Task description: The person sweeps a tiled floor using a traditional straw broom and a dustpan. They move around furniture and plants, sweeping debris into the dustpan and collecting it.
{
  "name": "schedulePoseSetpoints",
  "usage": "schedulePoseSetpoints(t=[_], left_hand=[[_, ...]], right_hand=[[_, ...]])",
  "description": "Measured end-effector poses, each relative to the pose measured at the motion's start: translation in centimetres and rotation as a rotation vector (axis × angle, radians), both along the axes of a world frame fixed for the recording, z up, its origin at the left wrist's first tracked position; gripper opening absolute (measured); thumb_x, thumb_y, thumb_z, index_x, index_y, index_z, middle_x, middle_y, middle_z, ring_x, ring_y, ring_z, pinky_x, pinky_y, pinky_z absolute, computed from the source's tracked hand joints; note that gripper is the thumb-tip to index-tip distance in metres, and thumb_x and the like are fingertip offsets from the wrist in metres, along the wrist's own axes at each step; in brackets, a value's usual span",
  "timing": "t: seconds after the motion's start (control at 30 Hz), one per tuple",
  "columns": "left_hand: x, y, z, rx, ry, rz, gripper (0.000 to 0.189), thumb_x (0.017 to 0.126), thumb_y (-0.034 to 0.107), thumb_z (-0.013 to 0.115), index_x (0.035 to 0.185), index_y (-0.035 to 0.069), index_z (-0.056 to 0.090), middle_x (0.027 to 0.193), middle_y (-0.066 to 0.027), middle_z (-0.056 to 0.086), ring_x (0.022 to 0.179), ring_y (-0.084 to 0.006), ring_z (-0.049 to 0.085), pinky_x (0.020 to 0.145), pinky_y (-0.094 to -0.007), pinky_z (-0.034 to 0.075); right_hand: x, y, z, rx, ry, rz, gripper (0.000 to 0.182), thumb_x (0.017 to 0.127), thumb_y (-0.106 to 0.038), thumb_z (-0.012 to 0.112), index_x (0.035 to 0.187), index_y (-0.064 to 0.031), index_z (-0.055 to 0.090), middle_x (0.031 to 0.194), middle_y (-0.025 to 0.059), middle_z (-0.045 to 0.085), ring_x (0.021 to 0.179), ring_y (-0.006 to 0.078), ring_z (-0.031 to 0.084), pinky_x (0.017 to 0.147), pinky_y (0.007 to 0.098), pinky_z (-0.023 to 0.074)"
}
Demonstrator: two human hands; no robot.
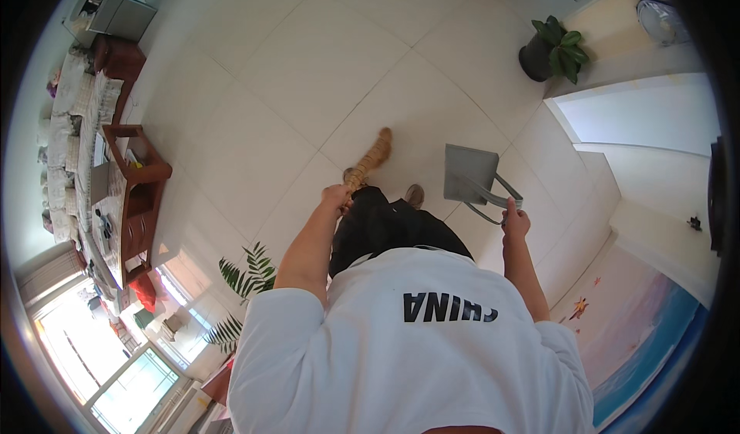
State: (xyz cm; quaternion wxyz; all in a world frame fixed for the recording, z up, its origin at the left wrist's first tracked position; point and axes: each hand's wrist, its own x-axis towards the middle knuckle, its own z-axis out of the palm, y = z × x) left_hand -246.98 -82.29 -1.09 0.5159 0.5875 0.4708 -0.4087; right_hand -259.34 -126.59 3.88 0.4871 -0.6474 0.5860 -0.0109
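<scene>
At the left thigh of the black trousers (399,226), my left hand (340,196) grips one end of a tan broom (370,161) of bound plant stalks. Its shaft shows dark bands, and its blurred far end slants forward over the tiled floor. Out to the right, my right hand (515,221) is closed around the strap-like handle of a grey dustpan (469,174). The pan's flat square body hangs in front of the hand, with several strips running from it to the fingers. A shoe (414,196) shows between broom and dustpan; another is partly hidden by the broom.
Pale tiles (277,93) spread ahead. A potted plant (536,58) stands at the far right, near a white cabinet (642,113). On the left are a wooden table (139,203) and a cushioned sofa (63,139). Fern-like leaves (251,269) reach out near my left elbow.
</scene>
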Motion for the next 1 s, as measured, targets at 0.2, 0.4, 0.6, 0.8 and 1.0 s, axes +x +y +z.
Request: schedulePoseSetpoints(t=[0.2,0.4,0.6,0.8,1.0], left_hand=[[1.8,0.1,3.4,0.106,-0.184,0.174,0.022,0.079,0.014,0.055,0.100,0.008,0.051,0.062,-0.0047,0.050,0.045,-0.0126,0.047,0.037,-0.0259,0.039],[-0.1,4.2,5.7,-0.011,-0.162,0.130,0.023,0.080,0.017,0.055,0.102,0.011,0.051,0.064,-0.0056,0.053,0.047,-0.0117,0.049,0.038,-0.0243,0.039],[-1.2,6.7,4.4,-0.164,-0.075,-0.104,0.013,0.080,0.019,0.053,0.089,0.010,0.053,0.062,-0.0056,0.052,0.044,-0.0119,0.047,0.036,-0.0241,0.038],[2.4,12.0,1.0,-0.032,-0.142,-0.279,0.017,0.077,0.015,0.052,0.092,0.007,0.053,0.060,-0.0064,0.051,0.040,-0.0135,0.046,0.031,-0.0271,0.035],[8.6,20.2,0.0,0.284,-0.332,-0.414,0.041,0.074,0.017,0.054,0.113,0.006,0.055,0.059,-0.0064,0.056,0.044,-0.0151,0.053,0.037,-0.0291,0.041]], right_hand=[[-0.8,0.9,-0.9,0.009,0.036,0.010,0.042,0.072,-0.043,0.070,0.069,-0.0062,0.050,0.061,0.0044,0.055,0.045,0.0091,0.045,0.039,0.0222,0.0332],[-1.0,2.1,-1.4,0.107,0.039,0.033,0.043,0.073,-0.045,0.069,0.072,-0.0061,0.050,0.062,0.0045,0.055,0.046,0.0096,0.047,0.038,0.0225,0.0336],[0.4,4.4,-2.8,-0.001,0.048,0.163,0.044,0.072,-0.045,0.069,0.068,-0.0044,0.052,0.060,0.0054,0.055,0.044,0.0094,0.046,0.038,0.0232,0.0345],[2.3,8.6,-3.0,-0.052,0.000,0.126,0.044,0.072,-0.044,0.070,0.069,-0.0028,0.053,0.058,0.0056,0.054,0.042,0.0096,0.045,0.037,0.0236,0.0346],[4.3,13.2,-0.1,0.029,-0.076,-0.146,0.043,0.071,-0.043,0.072,0.077,-0.0065,0.050,0.062,0.0031,0.054,0.049,0.0097,0.047,0.041,0.0237,0.0359]])
